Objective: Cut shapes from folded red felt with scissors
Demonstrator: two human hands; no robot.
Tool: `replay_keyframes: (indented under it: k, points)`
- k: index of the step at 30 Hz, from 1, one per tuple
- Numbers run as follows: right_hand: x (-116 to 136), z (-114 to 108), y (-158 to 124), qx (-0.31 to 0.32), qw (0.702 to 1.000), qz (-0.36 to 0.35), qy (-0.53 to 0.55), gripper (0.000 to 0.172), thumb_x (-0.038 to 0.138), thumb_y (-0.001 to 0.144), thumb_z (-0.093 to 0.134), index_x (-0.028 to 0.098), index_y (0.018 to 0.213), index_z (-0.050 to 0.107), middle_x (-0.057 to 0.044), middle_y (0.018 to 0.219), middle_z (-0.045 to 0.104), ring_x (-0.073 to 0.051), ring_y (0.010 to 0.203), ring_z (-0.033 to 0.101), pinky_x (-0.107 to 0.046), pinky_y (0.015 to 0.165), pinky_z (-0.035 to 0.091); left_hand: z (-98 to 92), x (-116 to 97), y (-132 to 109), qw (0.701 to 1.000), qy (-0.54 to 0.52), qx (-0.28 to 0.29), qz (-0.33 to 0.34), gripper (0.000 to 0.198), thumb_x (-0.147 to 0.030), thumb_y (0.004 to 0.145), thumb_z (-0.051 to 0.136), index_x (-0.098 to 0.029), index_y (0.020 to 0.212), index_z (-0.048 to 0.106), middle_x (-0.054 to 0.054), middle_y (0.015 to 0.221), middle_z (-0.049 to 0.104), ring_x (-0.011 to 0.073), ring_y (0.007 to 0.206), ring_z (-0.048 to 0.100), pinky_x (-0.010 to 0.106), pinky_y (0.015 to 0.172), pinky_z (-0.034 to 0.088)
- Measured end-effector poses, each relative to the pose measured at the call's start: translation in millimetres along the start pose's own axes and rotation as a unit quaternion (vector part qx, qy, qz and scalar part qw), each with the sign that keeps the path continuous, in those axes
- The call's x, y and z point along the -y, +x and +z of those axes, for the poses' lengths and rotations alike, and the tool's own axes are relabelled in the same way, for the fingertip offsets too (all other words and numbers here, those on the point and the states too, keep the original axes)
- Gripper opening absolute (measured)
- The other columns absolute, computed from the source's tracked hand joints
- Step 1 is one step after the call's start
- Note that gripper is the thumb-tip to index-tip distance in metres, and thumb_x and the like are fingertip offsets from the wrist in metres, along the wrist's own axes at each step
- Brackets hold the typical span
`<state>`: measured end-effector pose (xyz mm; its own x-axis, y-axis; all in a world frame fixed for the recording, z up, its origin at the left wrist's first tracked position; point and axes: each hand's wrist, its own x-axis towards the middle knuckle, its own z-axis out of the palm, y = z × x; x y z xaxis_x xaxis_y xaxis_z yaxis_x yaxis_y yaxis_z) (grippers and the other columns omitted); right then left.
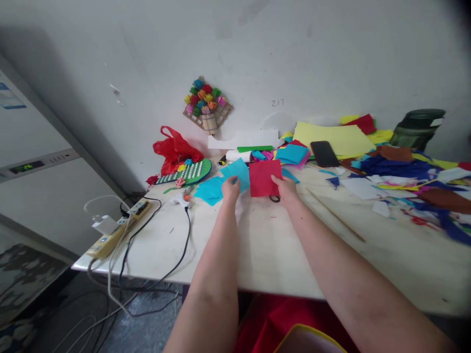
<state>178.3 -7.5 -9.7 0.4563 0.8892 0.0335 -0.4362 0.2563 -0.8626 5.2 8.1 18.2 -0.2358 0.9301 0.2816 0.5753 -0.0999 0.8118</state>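
My right hand [286,189] pinches a square of red paper [262,177] by its right edge, thumb on the front face, holding it up over the table. My left hand [230,189] has its fingers pinched together at a piece of light blue paper [239,170]. Another light blue sheet [210,191] lies just left of that hand. Below the red square, a black loop [274,199] like a scissors handle shows; the rest is hidden.
A hot glue gun [181,198] and corded power strip [119,230] are at left. A red plastic bag [176,149] stands behind a green board [189,171]. Rightward lie a thin stick [336,215], phone [324,154], paper scraps [395,169] and a dark bottle [415,130].
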Motion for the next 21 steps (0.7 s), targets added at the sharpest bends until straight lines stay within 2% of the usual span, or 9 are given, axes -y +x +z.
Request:
replay_keyframes:
  k: [2, 5, 9, 11, 16, 19, 21]
  points:
    - [1.1, 0.9, -1.2, -0.005, 1.000, 0.004, -0.003, 0.019, 0.025, 0.056, 0.071, 0.016, 0.073, 0.067, -0.001, 0.064, 0.068, -0.019, 0.063, 0.065, -0.032, 0.060, 0.054, -8.3, 2.2, 3.9, 0.998, 0.050, -0.013, -0.033, 0.036, -0.023, 0.077, 0.050, -0.015, 0.110, 0.063, 0.011, 0.103, 0.066, 0.0225, 0.098, 0.059, 0.031, 0.084, 0.042]
    - [4.7, 3.1, -4.8, -0.007, 1.000, 0.012, 0.006, 0.016, 0.023, 0.057, 0.069, 0.016, 0.071, 0.066, -0.001, 0.062, 0.067, -0.019, 0.061, 0.064, -0.032, 0.059, 0.053, -27.2, 8.1, 10.8, 0.992, 0.107, -0.043, -0.047, 0.037, -0.020, 0.078, 0.048, -0.018, 0.111, 0.063, 0.011, 0.105, 0.065, 0.0238, 0.099, 0.059, 0.032, 0.083, 0.042]
    - [9.8, 5.2, -10.2, -0.005, 1.000, 0.024, -0.002, 0.015, 0.022, 0.057, 0.069, 0.017, 0.071, 0.065, 0.000, 0.059, 0.066, -0.018, 0.057, 0.063, -0.030, 0.054, 0.052, -54.3, 23.1, 21.2, 0.981, 0.146, -0.105, -0.073, 0.036, -0.022, 0.078, 0.047, -0.022, 0.110, 0.063, 0.009, 0.104, 0.066, 0.0227, 0.101, 0.058, 0.031, 0.084, 0.042]
    - [11.2, 5.4, -11.9, -0.008, 0.999, 0.030, -0.011, 0.016, 0.023, 0.057, 0.069, 0.017, 0.072, 0.065, -0.001, 0.059, 0.066, -0.018, 0.056, 0.062, -0.031, 0.052, 0.052, -64.1, 30.7, 24.0, 0.975, 0.168, -0.118, -0.087, 0.037, -0.023, 0.078, 0.045, -0.024, 0.111, 0.063, 0.010, 0.103, 0.066, 0.0240, 0.102, 0.057, 0.032, 0.084, 0.041]
    - [10.2, 5.1, -11.7, -0.004, 0.999, 0.038, -0.023, 0.017, 0.025, 0.057, 0.070, 0.017, 0.071, 0.064, -0.001, 0.060, 0.067, -0.020, 0.059, 0.064, -0.032, 0.054, 0.053, -73.5, 40.5, 21.5, 0.957, 0.232, -0.097, -0.144, 0.039, -0.023, 0.078, 0.044, -0.028, 0.111, 0.063, 0.009, 0.109, 0.063, 0.0272, 0.112, 0.050, 0.041, 0.093, 0.034]
    - [7.4, 5.0, -9.8, -0.007, 0.999, 0.030, -0.031, 0.018, 0.024, 0.057, 0.070, 0.017, 0.073, 0.065, -0.002, 0.063, 0.068, -0.021, 0.064, 0.065, -0.033, 0.059, 0.054, -74.5, 41.6, 19.9, 0.951, 0.255, -0.062, -0.164, 0.034, -0.031, 0.077, 0.046, -0.030, 0.105, 0.066, 0.009, 0.113, 0.062, 0.0304, 0.118, 0.043, 0.048, 0.098, 0.025]
    - [5.0, 4.5, -8.1, -0.004, 0.999, 0.025, -0.039, 0.018, 0.024, 0.057, 0.070, 0.017, 0.074, 0.066, -0.002, 0.064, 0.068, -0.022, 0.066, 0.066, -0.035, 0.061, 0.055, -75.2, 41.9, 20.2, 0.949, 0.264, -0.032, -0.169, 0.035, -0.038, 0.076, 0.047, -0.030, 0.104, 0.067, 0.010, 0.114, 0.061, 0.0335, 0.120, 0.041, 0.050, 0.098, 0.025]
